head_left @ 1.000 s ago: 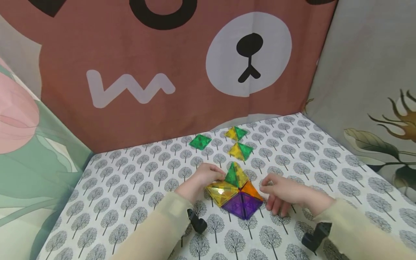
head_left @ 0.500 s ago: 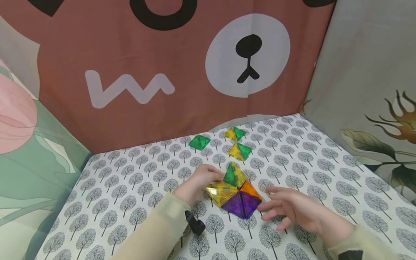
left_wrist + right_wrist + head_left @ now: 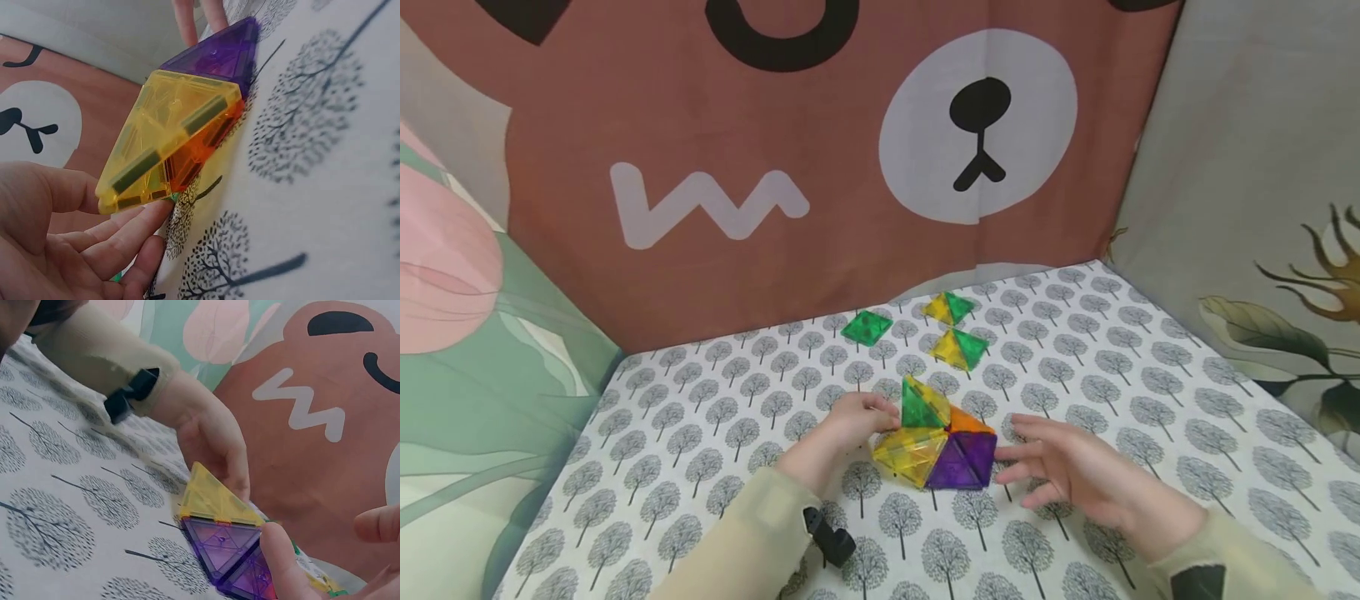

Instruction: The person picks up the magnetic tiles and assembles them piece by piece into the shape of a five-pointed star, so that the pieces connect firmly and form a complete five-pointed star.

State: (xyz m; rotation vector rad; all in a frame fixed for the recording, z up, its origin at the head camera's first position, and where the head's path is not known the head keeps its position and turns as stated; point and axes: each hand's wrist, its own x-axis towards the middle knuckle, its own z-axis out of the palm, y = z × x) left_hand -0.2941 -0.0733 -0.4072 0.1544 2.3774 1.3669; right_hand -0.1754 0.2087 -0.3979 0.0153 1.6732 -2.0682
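- Presently, a tile cluster [image 3: 934, 437] is sitting on the tree-print cloth [image 3: 700, 492] between both hands, its green, yellow, orange and purple parts meeting near the middle.
- Left hand [image 3: 853, 423] is pinching the cluster's yellow corner, thumb lying at the outer edge, fingers curling in underneath.
- Right hand [image 3: 1075, 471] is spreading its fingers just beside the purple edge; fingertips are perhaps touching it, the angle making contact hard to judge.
- Beyond, a green piece [image 3: 867, 327] is lying well apart from the cluster, toward the back edge.
- Two yellow-and-green pieces are lying right of it, the farther piece [image 3: 948, 307] near the bear backdrop [image 3: 722, 275], the nearer piece [image 3: 959, 348] just below.
- Broad cloth is stretching left of the left hand and right of the right; room is narrowing behind the pieces.
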